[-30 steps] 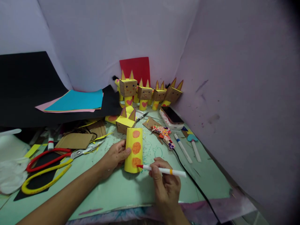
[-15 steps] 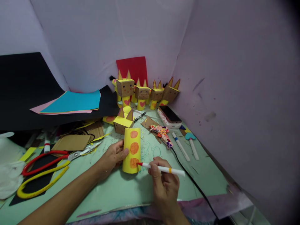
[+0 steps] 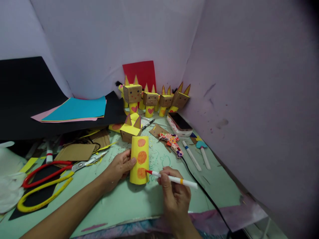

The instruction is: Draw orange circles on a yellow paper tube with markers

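A yellow paper tube (image 3: 136, 161) with three orange dots down its front stands upright near the table's middle. My left hand (image 3: 122, 167) grips its left side, thumb on the front. Between the fingers of my right hand (image 3: 173, 191) is a white marker (image 3: 178, 180) with an orange band, its red tip at the right edge of the lowest dot. Just behind the tube sits a cardboard box head (image 3: 131, 132) with a yellow top and two pointed ears.
Several yellow figures with box heads (image 3: 132, 94) stand at the back. Large scissors (image 3: 47, 179) lie left. On the right are a patterned glue gun (image 3: 172, 142) with a black cord, a phone (image 3: 181, 121) and a white pen (image 3: 191, 156). Blue paper (image 3: 77, 108) lies on black sheets.
The view has shifted very slightly. Both hands keep their holds, and the marker tip stays by the lowest dot with barely any movement.
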Tool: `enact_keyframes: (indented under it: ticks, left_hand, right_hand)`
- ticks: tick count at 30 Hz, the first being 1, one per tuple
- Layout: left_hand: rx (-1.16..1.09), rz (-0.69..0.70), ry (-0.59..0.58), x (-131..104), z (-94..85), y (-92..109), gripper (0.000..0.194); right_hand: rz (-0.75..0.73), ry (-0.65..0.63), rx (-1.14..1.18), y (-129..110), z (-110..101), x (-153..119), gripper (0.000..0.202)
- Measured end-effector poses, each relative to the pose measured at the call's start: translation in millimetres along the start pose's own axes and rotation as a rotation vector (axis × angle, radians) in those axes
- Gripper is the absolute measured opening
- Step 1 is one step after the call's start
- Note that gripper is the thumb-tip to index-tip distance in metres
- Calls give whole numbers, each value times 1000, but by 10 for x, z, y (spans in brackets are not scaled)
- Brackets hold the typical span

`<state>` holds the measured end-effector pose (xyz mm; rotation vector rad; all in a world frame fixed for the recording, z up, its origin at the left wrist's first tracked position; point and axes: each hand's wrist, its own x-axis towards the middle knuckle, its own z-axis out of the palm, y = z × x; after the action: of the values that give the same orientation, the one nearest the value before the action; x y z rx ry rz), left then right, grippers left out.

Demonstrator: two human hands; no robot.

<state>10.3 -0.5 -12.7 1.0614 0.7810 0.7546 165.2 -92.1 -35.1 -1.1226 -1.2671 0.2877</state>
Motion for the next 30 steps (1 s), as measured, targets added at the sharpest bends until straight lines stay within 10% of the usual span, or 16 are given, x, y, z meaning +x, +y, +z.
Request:
enact_keyframes:
  ticks: [11,20,30]
  left_hand:
    - [6,6,-2,-19,12,21,55]
    - [-14,-24,0,-34,-57,39,40]
    - [-3,-32,-22,-57,-17,39,36]
  right_hand:
    - [55,-2,48,-14,16,13,17]
    - [641,97,636,89,-30,83,24]
    - [735,-6,622,117,18,57,32]
